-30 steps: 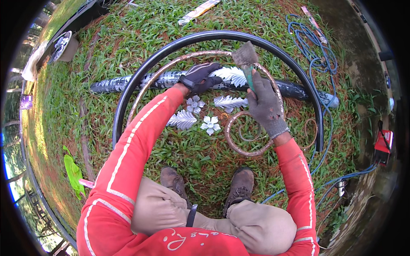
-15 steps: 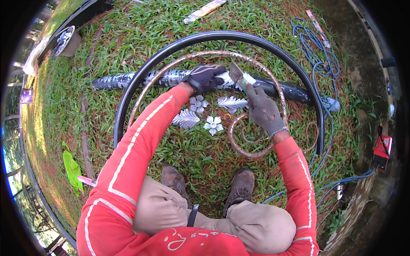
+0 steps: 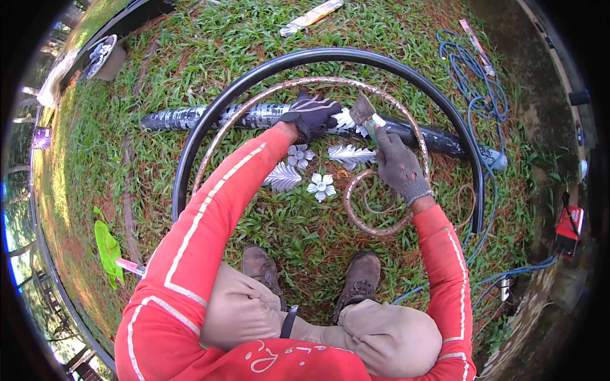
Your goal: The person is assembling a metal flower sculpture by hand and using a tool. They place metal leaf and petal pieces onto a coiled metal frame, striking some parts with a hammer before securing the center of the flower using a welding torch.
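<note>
I see the white leaf crosswise at upper centre, right of the left hand, grip unclear; right hand clasps scraper.

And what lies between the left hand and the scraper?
In the head view, part of a white leaf ornament shows between the left hand and the scraper.

Place: I work in an outdoor grassy yard | Ground: grass around my boots | Left edge: trees | Right edge: dark hard strip, coiled blue line | Work signs: flat-headed tool in my right hand, curved black bar
</note>
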Motion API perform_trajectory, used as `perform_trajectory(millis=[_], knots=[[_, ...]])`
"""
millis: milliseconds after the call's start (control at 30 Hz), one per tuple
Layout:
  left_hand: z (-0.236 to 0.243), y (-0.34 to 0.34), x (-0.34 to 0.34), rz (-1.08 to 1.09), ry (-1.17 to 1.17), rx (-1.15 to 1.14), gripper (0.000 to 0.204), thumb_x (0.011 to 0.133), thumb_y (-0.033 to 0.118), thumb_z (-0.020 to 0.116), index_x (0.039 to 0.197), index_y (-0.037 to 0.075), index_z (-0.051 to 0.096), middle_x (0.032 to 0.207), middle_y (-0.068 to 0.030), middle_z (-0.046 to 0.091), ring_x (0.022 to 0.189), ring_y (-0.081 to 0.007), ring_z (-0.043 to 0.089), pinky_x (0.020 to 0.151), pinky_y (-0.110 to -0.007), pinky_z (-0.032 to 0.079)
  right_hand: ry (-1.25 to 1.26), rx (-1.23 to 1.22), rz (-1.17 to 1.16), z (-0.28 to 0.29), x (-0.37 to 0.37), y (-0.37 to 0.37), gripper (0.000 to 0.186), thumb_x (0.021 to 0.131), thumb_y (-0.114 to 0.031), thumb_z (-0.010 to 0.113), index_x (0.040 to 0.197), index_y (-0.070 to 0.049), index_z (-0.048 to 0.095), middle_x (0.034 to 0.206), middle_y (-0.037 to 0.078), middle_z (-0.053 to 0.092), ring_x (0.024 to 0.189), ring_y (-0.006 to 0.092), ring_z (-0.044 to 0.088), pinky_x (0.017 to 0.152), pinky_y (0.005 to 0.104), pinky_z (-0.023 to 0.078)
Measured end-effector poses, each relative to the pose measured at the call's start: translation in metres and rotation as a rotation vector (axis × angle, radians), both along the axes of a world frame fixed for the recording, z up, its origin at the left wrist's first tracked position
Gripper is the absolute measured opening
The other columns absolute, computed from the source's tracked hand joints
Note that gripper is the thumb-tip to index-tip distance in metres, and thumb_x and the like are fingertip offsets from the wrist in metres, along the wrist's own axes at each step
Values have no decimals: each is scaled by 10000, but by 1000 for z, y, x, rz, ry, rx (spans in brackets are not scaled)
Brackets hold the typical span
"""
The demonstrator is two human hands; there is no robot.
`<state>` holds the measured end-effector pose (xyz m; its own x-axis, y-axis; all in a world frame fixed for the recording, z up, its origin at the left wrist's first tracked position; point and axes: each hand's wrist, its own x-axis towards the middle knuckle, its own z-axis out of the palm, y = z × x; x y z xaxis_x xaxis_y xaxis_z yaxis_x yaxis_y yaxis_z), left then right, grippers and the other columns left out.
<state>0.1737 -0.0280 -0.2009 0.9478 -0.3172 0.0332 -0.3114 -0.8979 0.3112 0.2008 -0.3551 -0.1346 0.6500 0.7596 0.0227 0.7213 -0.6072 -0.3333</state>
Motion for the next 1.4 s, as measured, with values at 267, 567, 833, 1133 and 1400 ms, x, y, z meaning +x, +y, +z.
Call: perform_trajectory(millis=[267, 567, 833, 1133, 1400], knots=[[30, 28, -19, 178, 74, -294, 539, 1043, 417, 793, 1442, 57, 753, 1349, -265, 790, 1294, -466, 732, 1100, -555, 567, 31, -5, -39, -6, 1, -8, 676, 1057, -114, 693, 1690, -85, 457, 1315, 255, 686, 1014, 500, 772, 832, 598, 659], [1, 31, -21, 139, 61, -176, 415, 1027, 409, 805, 1328, 124, 812, 1134, -238, 826, 1044, -490, 776, 916, -577, 607, -58, 143, -67, -2, -3, -24, 695, 1059, -132, 714, 1708, -102, 470, 1393, 256, 682, 1051, 507, 771, 854, 598, 652], [8, 28, -16, 106, 121, -117, 359, 1058, 410, 749, 1255, 113, 792, 1026, -267, 784, 972, -516, 745, 854, -607, 571, -73, 159, -54, -5, 2, -28, 677, 1065, -125, 695, 1709, -119, 486, 1371, 241, 697, 1042, 498, 771, 854, 597, 651], [3, 29, -13, 119, 117, -123, 324, 1059, 404, 747, 1215, 122, 777, 987, -261, 776, 947, -518, 744, 815, -607, 565, -34, 151, -36, 10, 0, 0, 660, 1047, -127, 705, 1679, -115, 511, 1345, 248, 693, 1043, 492, 772, 869, 596, 658], [-10, 32, -14, 124, 118, -157, 388, 1033, 362, 791, 1336, 119, 792, 1070, -258, 810, 996, -494, 775, 873, -574, 599, 27, 6, -64, 12, -4, 6, 645, 1037, -79, 715, 1659, -85, 545, 1317, 251, 705, 1056, 490, 764, 862, 580, 646]])
